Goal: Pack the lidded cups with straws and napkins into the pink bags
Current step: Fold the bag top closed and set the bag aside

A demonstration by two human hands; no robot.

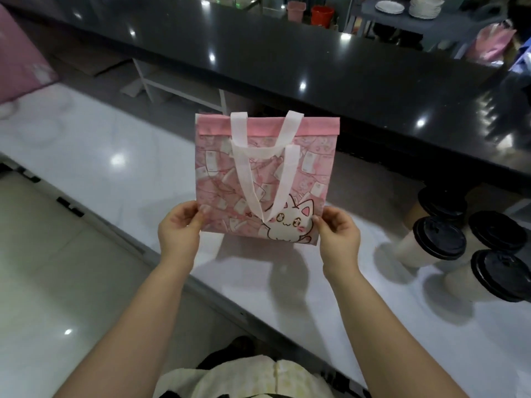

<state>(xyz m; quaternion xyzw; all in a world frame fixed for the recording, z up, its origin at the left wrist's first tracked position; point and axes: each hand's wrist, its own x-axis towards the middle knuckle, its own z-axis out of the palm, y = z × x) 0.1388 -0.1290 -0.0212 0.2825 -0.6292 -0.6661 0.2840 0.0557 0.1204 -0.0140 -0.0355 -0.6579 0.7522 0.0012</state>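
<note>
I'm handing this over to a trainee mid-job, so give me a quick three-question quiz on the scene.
1. True or false: only the left hand holds the pink bag.
2. The lidded cups stand on the white counter: A) left of the bag, B) right of the bag, C) under it.
3. How many black lids show?
Key: 1 false, the right hand pinches the other lower corner; 2 B; 3 four.

Glossy white counter (115,145), four black-lidded cups (441,239) standing clustered at its right side
</note>
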